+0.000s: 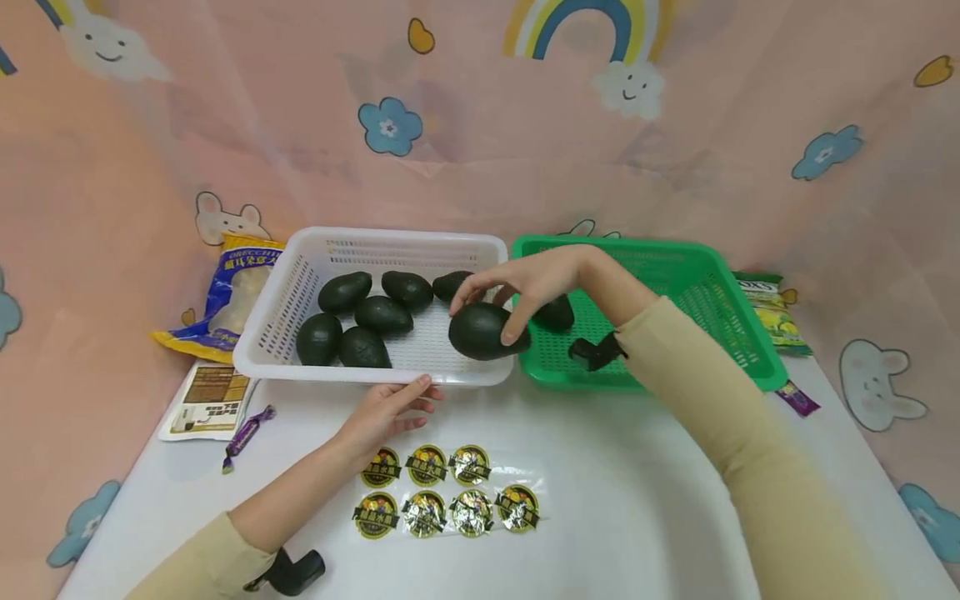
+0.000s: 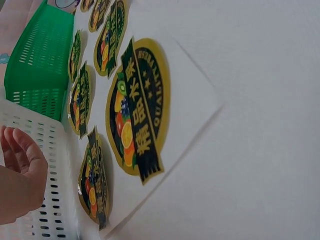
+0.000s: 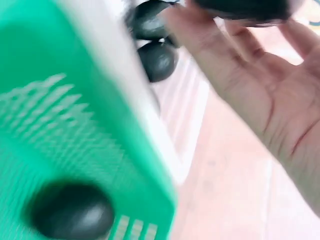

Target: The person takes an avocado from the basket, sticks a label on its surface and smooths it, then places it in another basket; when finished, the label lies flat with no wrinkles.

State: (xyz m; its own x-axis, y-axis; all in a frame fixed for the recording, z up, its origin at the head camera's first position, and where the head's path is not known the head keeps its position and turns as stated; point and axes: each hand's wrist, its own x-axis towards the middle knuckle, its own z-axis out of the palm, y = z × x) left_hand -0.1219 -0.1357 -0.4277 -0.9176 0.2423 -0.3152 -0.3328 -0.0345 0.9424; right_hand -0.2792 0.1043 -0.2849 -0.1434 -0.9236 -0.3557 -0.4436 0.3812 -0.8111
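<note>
Over the right end of the white basket (image 1: 330, 375), right where it butts up near the green basket (image 1: 675, 321), hangs one dark avocado (image 1: 480, 333), and the right hand (image 1: 551, 279) has it! Thumb on the near side, fingers around the far side, a firm-looking pinch from above. Down at the near rim, the left hand (image 1: 390, 415) lies with fingers loosely bent around nothing; its uppermost fingertip is at the rim, though how hard it presses, if at all, I cannot tell.

Six loose avocados (image 1: 383, 315) show on the floor of the white basket, most of them bunched toward the left, while a lone avocado (image 1: 553, 315) sits at the left side of the green one.

And here's the danger: that skin looks smooth and the fruit is rounded, so should the thumb ease off, it could squirt free and thump onto the rims or the fruit below. Carried too low, it could clip the rim and be knocked out of the grasp. A hard bump might nudge the white basket, too, as that light left touch doesn't look much of a brace. Watch the dark wrist camera (image 1: 595, 352) over the green basket; dip the arm and it could snag the edge. Nearer, the round stickers (image 1: 423, 512) lie close by the left wrist, and a careless sweep could drag them askew.
</note>
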